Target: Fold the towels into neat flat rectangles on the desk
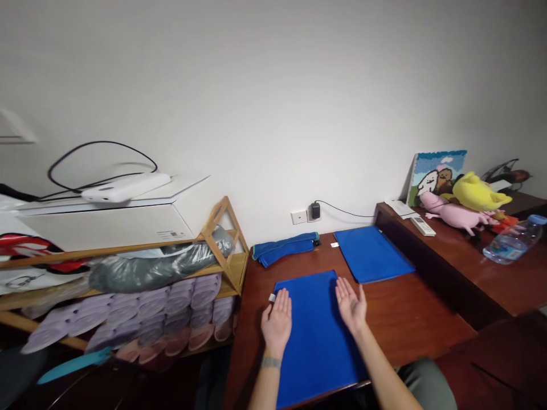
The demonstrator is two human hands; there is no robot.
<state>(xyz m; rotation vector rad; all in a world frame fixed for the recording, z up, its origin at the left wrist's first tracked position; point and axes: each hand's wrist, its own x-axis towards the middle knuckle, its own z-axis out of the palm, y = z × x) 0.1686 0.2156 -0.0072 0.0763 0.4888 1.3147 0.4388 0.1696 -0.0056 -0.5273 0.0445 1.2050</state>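
Note:
A flat blue cloth (pixel 316 341) with a small white tag lies on the brown wooden table (pixel 410 319) in front of me. My left hand (pixel 277 322) is over its left edge, fingers stretched forward and holding nothing. At the cloth's right edge is my right hand (pixel 351 304), palm turned up and inward, fingers extended and thumb apart. Whether either hand touches the cloth, I cannot tell. Beyond and to the right lies a second flat blue cloth (pixel 374 253). A folded blue cloth (pixel 284 249) with a green edge rests near the wall.
On the left, a wooden rack (pixel 233 267) holds several slippers (pixel 139 304) and a white box (pixel 115 225). A raised brown surface (pixel 474 256) at the right carries plush toys (pixel 478 191), a remote (pixel 423 226) and a plastic bottle (pixel 513 242). A black plug (pixel 315 210) sits in the wall.

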